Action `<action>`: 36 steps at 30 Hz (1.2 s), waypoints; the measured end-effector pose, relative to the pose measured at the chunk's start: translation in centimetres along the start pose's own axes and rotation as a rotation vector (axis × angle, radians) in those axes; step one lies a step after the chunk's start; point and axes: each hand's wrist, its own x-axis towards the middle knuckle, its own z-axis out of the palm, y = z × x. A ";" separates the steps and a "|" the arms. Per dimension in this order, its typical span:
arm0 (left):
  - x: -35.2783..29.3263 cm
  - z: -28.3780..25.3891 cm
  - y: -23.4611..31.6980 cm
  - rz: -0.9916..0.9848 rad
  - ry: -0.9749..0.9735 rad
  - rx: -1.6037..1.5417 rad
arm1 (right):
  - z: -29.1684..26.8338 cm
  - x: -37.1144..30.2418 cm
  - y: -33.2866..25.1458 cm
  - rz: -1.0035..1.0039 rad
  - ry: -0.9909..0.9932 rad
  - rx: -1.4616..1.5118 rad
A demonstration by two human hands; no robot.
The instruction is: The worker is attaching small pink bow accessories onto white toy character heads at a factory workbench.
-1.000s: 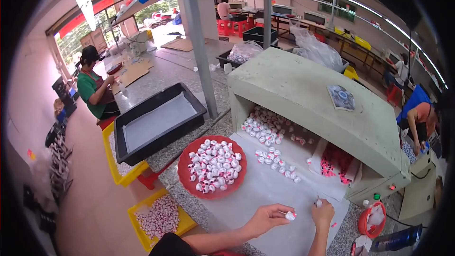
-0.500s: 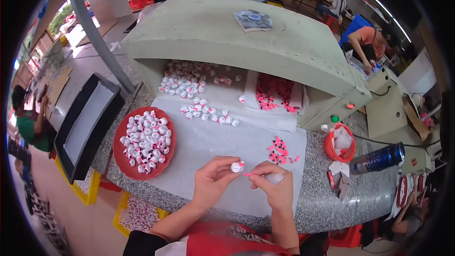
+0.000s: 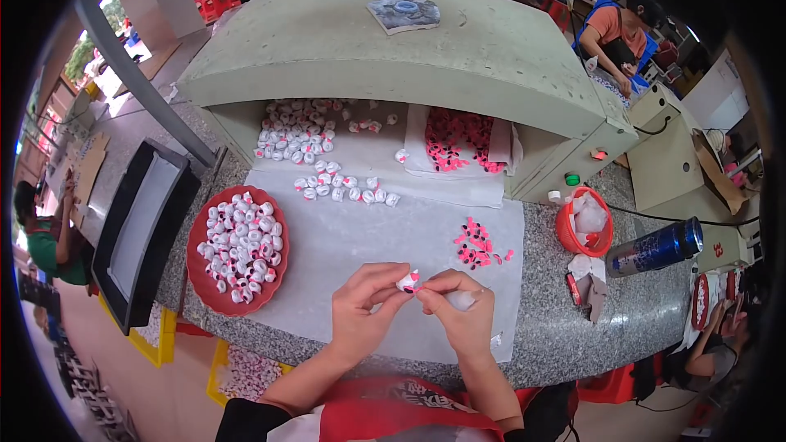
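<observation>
My left hand (image 3: 364, 307) is closed, pinching a small white piece with pink on it (image 3: 407, 282) between thumb and fingertips. The fingers of my right hand (image 3: 460, 311) are pinched against that piece, pressing a tiny pink part whose outline they mostly hide. Something whitish and translucent (image 3: 463, 300) shows by the right palm; I cannot tell what it is. Beyond my right hand lies a loose group of small pink and black parts (image 3: 479, 244) on the white sheet (image 3: 327, 311). Left of my hands stands a red scalloped dish (image 3: 196, 274), heaped with similar white pieces (image 3: 243, 237).
A pale green metal housing (image 3: 352, 53) spans the back, with white pieces (image 3: 296, 135) and a pink-filled tray (image 3: 458, 137) under it. At right are a red tub (image 3: 565, 233) and a blue can-shaped bottle (image 3: 655, 248). A black tray (image 3: 110, 278) leans at left.
My right hand has moved left and brought the tiny pink part against the white piece. The view has shifted slightly, and my left hand still holds the white piece.
</observation>
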 end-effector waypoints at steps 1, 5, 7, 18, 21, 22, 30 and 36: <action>0.0 0.1 0.4 -0.020 0.005 0.003 | 0.0 0.0 0.2 0.002 0.004 0.001; 0.1 0.0 0.6 -0.043 -0.003 -0.010 | 0.2 0.0 0.7 -0.053 0.011 -0.031; 0.2 -0.3 0.4 -0.002 -0.031 -0.051 | 0.2 0.0 0.6 -0.082 0.019 -0.054; -0.2 0.4 -0.2 -0.014 -0.010 -0.168 | -0.1 -0.2 0.0 -0.162 -0.025 -0.134; -0.3 0.5 -0.3 0.041 -0.012 -0.095 | -0.2 -0.1 0.0 -0.192 -0.026 -0.156; -0.3 0.4 -0.4 0.049 -0.023 -0.079 | -0.3 -0.1 -0.1 -0.189 -0.035 -0.160; -0.3 0.2 -0.1 0.059 -0.056 -0.064 | -0.5 0.3 -0.6 -0.204 -0.077 -0.202; -0.2 0.2 -0.3 0.023 -0.049 -0.142 | -0.8 0.5 -0.6 -0.225 -0.105 -0.253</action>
